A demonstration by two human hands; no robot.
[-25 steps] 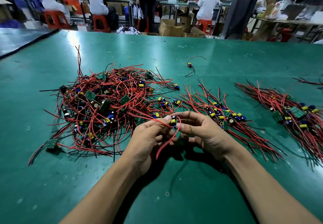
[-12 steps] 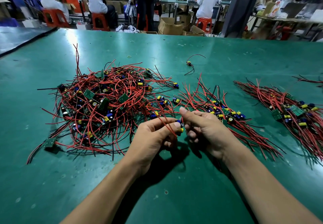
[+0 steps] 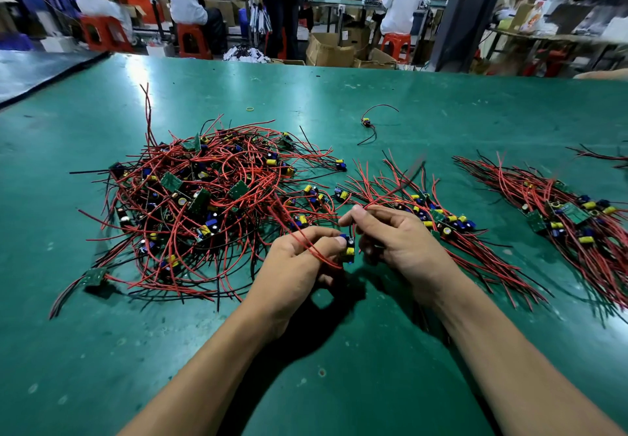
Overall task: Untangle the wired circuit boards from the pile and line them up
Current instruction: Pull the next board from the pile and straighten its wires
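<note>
Small wired circuit board (image 3: 349, 248) with yellow and blue parts, right between the two hands, low over the green counter (image 3: 339, 350), just off the near edge of the tangled pile (image 3: 204, 204). Pinched at its left side by the left grip (image 3: 299, 265), thumb and curled fingers closed on it, one red lead (image 3: 317, 253) draped across the knuckles. Right grip (image 3: 401, 241) just beside the board, fingers curled, thumb and forefinger clamped on another red wire (image 3: 390, 194) rising up and to the right, blurred at its far end. Whether joined to the held board, impossible to tell. Left of the hands, the pile: red and black wires and green boards, heaped and crossing. Right of the hands, a row of boards (image 3: 441, 221) laid side by side, wires fanned out, partly behind the right grip. Further right, well apart, a second row (image 3: 571, 218). Beyond, alone on the counter, a single board (image 3: 366, 122) with curled black leads, and a small yellow rubber band (image 3: 250, 108).
</note>
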